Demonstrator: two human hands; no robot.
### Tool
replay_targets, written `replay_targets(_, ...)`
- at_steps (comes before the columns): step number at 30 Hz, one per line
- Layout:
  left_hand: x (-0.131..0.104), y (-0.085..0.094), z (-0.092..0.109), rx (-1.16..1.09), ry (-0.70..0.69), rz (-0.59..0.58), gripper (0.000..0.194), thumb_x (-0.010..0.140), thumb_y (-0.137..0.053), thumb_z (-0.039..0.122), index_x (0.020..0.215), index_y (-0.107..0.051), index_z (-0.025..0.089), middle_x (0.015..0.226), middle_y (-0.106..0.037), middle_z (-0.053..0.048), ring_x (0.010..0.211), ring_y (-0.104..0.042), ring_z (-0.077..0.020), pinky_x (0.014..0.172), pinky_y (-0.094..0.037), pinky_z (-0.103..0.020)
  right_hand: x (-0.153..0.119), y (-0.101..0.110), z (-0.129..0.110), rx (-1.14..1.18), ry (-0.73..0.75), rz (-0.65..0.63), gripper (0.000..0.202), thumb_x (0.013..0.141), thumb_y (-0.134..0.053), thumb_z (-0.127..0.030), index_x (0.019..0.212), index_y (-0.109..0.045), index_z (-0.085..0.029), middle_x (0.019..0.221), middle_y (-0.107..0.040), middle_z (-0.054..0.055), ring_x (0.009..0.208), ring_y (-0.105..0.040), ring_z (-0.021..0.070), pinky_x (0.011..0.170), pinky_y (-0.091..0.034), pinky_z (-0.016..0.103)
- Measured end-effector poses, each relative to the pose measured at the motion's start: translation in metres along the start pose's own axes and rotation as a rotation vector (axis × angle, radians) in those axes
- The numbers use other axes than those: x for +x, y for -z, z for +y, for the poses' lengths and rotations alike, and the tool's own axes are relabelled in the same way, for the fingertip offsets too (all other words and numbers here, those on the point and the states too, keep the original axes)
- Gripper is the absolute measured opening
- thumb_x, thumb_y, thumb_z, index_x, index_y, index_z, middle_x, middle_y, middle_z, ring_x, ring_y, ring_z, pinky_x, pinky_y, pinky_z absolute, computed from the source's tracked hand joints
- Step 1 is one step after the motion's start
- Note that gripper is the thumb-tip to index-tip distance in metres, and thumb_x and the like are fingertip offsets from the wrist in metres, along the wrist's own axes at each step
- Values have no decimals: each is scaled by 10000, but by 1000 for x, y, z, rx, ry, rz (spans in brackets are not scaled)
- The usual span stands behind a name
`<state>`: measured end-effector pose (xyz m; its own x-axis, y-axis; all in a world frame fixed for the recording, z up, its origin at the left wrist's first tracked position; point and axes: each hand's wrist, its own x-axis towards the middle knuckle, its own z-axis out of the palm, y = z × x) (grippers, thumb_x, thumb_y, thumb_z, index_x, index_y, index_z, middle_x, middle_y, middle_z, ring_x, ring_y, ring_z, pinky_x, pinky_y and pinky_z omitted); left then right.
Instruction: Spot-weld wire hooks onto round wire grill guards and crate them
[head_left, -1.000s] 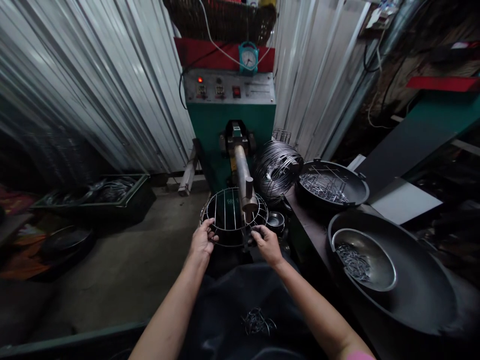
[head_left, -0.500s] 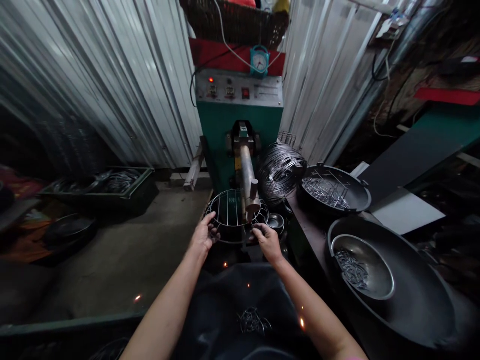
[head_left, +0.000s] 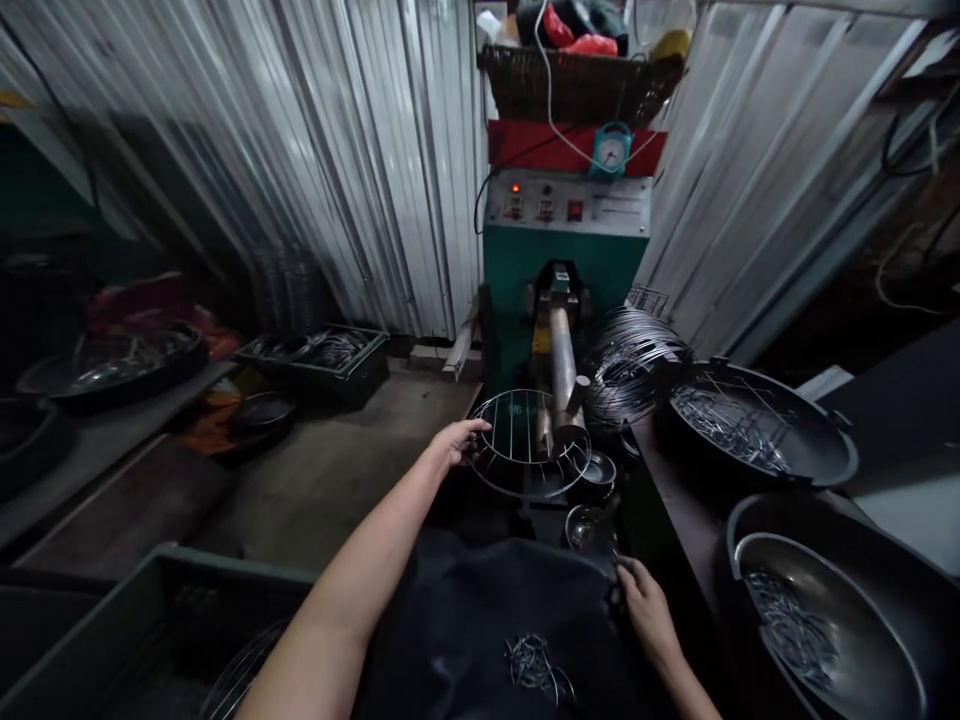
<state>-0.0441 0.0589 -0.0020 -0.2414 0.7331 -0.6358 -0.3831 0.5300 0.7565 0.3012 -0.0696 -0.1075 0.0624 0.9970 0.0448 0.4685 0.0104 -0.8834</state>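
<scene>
- Left hand [head_left: 459, 443]: fingers bent and closed on the left rim of the round wire frame [head_left: 511, 430].
- Wire frame: mid-scene, at the near end of the machine's metal arm [head_left: 564, 365].
- Right hand [head_left: 646, 605]: well apart from the left, nearer and to the right, fingers curled at the dark apron's [head_left: 465, 610] right edge; cannot tell whether it grips anything.
- Wire pieces [head_left: 534, 662]: near, on the apron.

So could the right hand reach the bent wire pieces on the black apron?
Probably yes: the right hand is near the black apron and nothing visible blocks its way to the bent wire pieces; whether it holds something is unclear.
</scene>
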Motion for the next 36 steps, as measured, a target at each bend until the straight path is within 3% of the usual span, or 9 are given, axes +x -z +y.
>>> replay_targets(2,-3,3,-5,-40,-15,9,304,484,-726,196,585,-440,176,456,-373,79,369,-334,-56,399,-325,-213,1,-2,-21,113,-71,-18,321,766,-495,-471,849,-667,-212,647,-663,62,566,-628,234,504,-502,329)
replay_targets(5,-11,4,-12,-91,-54,16,333,482,-715,191,565,-392,183,425,-300,99,352,-271,-36,359,-244,-175,12,-14,-71,256,3,-72,317,738,-571,-445,863,-654,-166,811,-677,77,754,-629,222,664,-506,314)
replay_targets(8,-21,3,-19,-139,-109,17,344,463,-707,181,569,-380,183,429,-291,106,358,-247,-23,345,-196,-157,24,-34,-116,449,42,-127,297,759,-561,-430,871,-625,-163,741,-660,49,674,-611,171,610,-489,270)
replay_targets(11,-32,1,-26,-179,-172,17,349,431,-716,182,590,-406,176,446,-312,107,370,-259,-19,345,-197,-153,31,-54,-138,480,87,-194,238,776,-537,-389,835,-606,-169,674,-643,25,563,-573,131,527,-464,234)
replay_targets(15,-43,-2,-33,-250,-278,16,379,386,-745,184,608,-439,165,467,-340,108,385,-271,-12,354,-209,-152,34,-66,-136,268,119,-215,188,783,-512,-337,820,-605,-178,593,-615,1,440,-508,103,427,-404,204)
replay_targets(19,-50,-10,-38,-280,-299,13,414,364,-759,190,652,-464,164,499,-393,101,398,-286,-13,358,-216,-154,34,-68,-128,151,144,-178,188,790,-494,-318,839,-616,-183,599,-624,4,451,-532,110,425,-407,200)
replay_targets(28,-49,-22,-46,-299,-295,44,435,359,-763,198,648,-439,176,519,-424,93,406,-312,-19,360,-219,-158,43,-68,-127,293,74,-145,188,771,-501,-316,833,-611,-177,597,-625,5,518,-603,141,431,-458,210)
replay_targets(36,-42,-25,-40,-270,-314,18,440,365,-769,219,658,-444,173,516,-419,97,406,-315,-19,362,-231,-164,50,-69,-126,372,78,-139,189,763,-514,-323,843,-602,-176,667,-626,5,576,-633,146,451,-475,206)
